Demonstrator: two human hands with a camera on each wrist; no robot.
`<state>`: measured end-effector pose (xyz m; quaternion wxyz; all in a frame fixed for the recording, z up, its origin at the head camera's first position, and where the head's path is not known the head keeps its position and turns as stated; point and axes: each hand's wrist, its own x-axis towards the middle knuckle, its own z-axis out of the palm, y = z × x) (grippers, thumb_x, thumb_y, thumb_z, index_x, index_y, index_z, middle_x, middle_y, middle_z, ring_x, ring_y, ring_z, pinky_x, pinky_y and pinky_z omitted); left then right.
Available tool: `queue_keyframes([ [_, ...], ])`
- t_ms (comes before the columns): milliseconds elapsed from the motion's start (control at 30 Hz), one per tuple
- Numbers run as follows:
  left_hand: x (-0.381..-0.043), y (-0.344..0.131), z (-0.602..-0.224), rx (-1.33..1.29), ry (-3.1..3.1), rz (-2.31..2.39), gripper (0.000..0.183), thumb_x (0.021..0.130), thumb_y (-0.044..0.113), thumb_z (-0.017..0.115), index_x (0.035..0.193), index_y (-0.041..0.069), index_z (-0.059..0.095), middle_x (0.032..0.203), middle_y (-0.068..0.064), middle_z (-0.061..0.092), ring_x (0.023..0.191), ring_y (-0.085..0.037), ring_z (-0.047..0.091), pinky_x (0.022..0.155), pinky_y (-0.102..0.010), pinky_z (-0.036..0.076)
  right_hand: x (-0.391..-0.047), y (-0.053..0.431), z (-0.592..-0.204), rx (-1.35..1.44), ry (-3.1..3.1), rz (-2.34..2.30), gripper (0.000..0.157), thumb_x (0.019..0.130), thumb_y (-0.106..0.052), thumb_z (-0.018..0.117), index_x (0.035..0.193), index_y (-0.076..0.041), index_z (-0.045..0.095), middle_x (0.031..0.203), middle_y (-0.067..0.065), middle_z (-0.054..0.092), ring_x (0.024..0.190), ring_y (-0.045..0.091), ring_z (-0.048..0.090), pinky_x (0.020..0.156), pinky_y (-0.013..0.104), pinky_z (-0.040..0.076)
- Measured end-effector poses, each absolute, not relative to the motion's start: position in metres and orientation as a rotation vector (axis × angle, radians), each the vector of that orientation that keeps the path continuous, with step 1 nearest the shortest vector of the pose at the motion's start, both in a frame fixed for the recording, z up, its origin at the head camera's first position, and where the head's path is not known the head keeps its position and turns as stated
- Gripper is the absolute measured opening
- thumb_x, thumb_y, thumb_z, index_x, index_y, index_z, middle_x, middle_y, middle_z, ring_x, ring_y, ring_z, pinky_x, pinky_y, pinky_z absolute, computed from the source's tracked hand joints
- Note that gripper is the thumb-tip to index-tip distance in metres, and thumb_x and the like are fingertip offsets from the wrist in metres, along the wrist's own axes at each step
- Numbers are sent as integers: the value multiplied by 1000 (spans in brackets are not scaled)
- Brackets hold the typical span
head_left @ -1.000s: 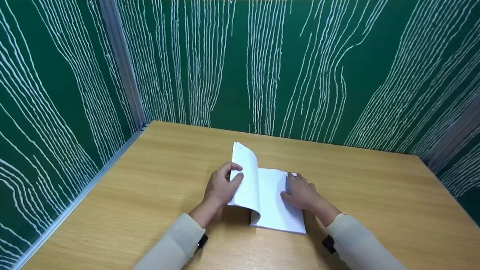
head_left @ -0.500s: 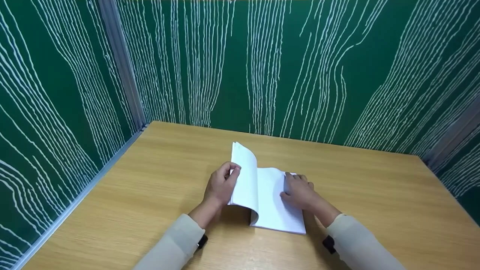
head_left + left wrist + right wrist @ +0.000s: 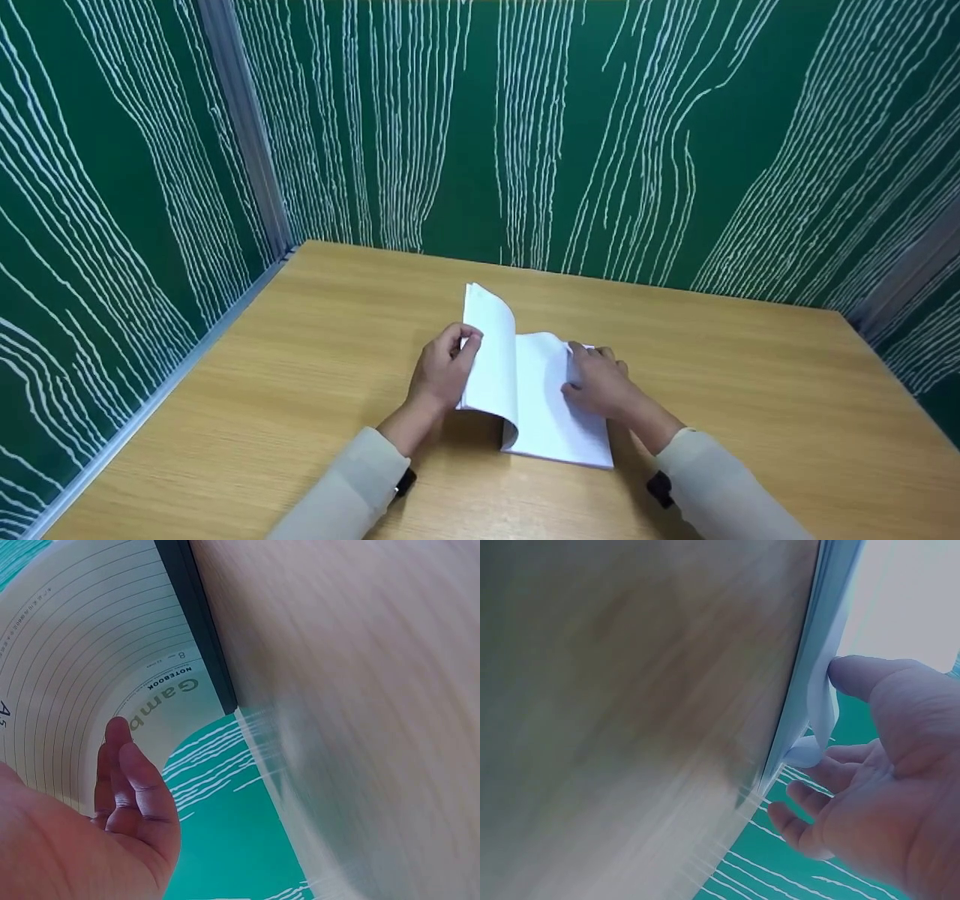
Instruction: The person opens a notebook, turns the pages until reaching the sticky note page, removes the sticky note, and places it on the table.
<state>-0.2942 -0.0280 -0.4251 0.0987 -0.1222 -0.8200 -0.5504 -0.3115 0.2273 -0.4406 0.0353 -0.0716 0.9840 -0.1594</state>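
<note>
An open notebook (image 3: 551,401) with white pages lies on the wooden table, its right half flat. Its left half (image 3: 489,352) stands raised and curves over. My left hand (image 3: 442,367) grips that raised part at its outer edge, thumb on the page side and fingers behind. In the left wrist view the lined inside of the cover (image 3: 90,652) shows printed letters, with my fingers against it. My right hand (image 3: 600,382) is at the right half's outer edge. In the right wrist view a loose page edge (image 3: 825,712) curls between my thumb and fingers.
The wooden table (image 3: 337,315) extends around the notebook on all sides. Green panels (image 3: 465,150) with wavy white lines stand behind it and at both sides. A metal post (image 3: 244,127) marks the back left corner.
My left thumb has drawn back toward the outer edge of the raised pages. Near my right fingers, the far edge of the right page bulges more than before. Otherwise the arms have hardly moved.
</note>
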Motion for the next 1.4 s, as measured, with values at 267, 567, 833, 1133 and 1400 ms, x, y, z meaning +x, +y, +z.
queue_keyframes([
  [267, -295, -28, -425, -371, -2422, -1627, 25, 99, 35, 49, 106, 17, 64, 92, -1, 59, 82, -16, 52, 73, -34, 41, -312, 228, -440, -265, 3032, -570, 71, 87, -16, 71, 147, -7, 34, 137, 21, 49, 131, 46, 31, 99, 62, 27],
  [567, -295, -28, -425, -386, -2417, -1628, 24, 99, 36, 49, 105, 18, 63, 99, 4, 61, 89, -16, 52, 79, -36, 42, -313, 227, -440, -287, 3002, -633, 69, 88, -11, 69, 146, -2, 34, 132, 19, 53, 124, 37, 42, 98, 52, 39],
  [833, -295, -28, -426, -383, -2413, -1623, 23, 98, 34, 50, 105, 17, 64, 97, 5, 61, 89, -17, 53, 80, -36, 42, -313, 224, -440, -333, 3024, -679, 69, 85, -6, 73, 145, -8, 39, 132, 15, 55, 119, 34, 48, 96, 51, 43],
  [1133, -294, -28, -426, -360, -2419, -1632, 24, 98, 36, 50, 105, 18, 64, 96, 5, 60, 89, -16, 54, 80, -36, 43, -311, 225, -440, -423, 3072, -740, 68, 83, -5, 73, 143, -13, 41, 137, 14, 51, 119, 31, 53, 97, 48, 42],
  [1400, -295, -28, -425, -385, -2374, -1668, 21, 97, 31, 52, 104, 16, 65, 95, 3, 61, 86, -16, 53, 79, -35, 43, -310, 226, -438, -504, 3154, -830, 63, 85, -7, 71, 141, -12, 42, 140, 14, 43, 122, 32, 52, 96, 47, 43],
])
